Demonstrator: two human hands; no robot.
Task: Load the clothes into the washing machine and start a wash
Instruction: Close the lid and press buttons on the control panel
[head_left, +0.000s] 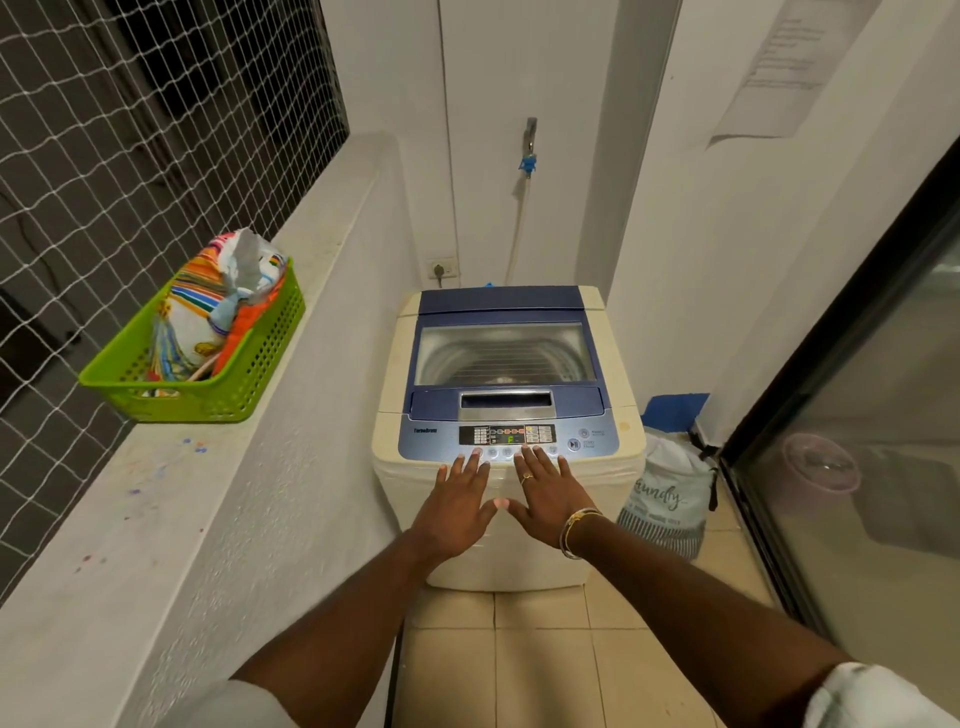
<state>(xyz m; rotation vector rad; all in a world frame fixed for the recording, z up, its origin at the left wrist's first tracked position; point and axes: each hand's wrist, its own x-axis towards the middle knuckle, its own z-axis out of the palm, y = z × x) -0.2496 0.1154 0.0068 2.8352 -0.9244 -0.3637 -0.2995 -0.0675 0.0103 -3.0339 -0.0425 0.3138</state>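
Observation:
A cream top-loading washing machine (395, 364) with a blue lid (498, 301) stands against the far wall. The lid is down, and its window shows the drum. The control panel (506, 434) at the front is lit, with a green figure on its display. My left hand (460, 501) and my right hand (545, 491) are held flat with fingers spread over the machine's front edge, fingertips at the row of buttons below the display. Neither hand holds anything. A ring and bracelets are on my right hand and wrist.
A green plastic basket (249, 384) with colourful packets sits on the concrete ledge (156, 519) at the left, below a netted window. A white laundry bag (670, 493) stands on the tiled floor to the right of the machine. A glass sliding door (857, 441) lines the right side.

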